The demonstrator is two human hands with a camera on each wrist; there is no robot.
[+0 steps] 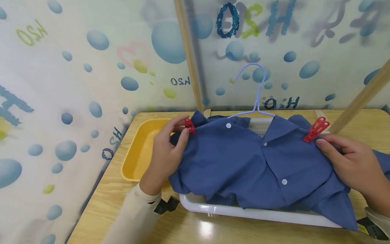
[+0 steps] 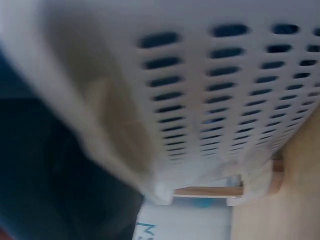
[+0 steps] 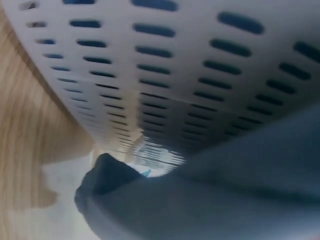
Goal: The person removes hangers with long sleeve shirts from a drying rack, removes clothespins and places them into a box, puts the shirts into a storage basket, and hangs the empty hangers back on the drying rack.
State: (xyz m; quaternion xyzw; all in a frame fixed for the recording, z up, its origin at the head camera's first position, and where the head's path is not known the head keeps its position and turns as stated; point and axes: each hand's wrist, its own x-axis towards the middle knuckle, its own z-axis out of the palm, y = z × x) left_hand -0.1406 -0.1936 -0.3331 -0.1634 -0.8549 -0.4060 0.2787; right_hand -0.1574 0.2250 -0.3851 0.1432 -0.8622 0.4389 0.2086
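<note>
A blue button-up shirt point(image 1: 231, 159) lies spread over a white basket point(image 1: 213, 208), on a light purple hanger point(image 1: 259, 91) whose hook rises above the collar. At the shirt's left shoulder in the head view, my left hand point(image 1: 166, 149) pinches a red clothespin point(image 1: 190, 126) between thumb and fingers. Another red clothespin point(image 1: 317, 129) is clipped at the opposite shoulder. Just below it, my right hand point(image 1: 353, 162) grips the shirt's shoulder, with the thumb in front. Both wrist views show the basket's slotted wall point(image 2: 195, 100) and dark blue cloth point(image 3: 210, 200); neither shows fingers clearly.
A yellow tray point(image 1: 131, 162) stands on the wooden table point(image 1: 109, 203), left of the basket. Wooden poles point(image 1: 190, 57) rise behind it, before a patterned curtain point(image 1: 122, 30). A blue sleeve point(image 1: 382, 161) extends beyond my right hand.
</note>
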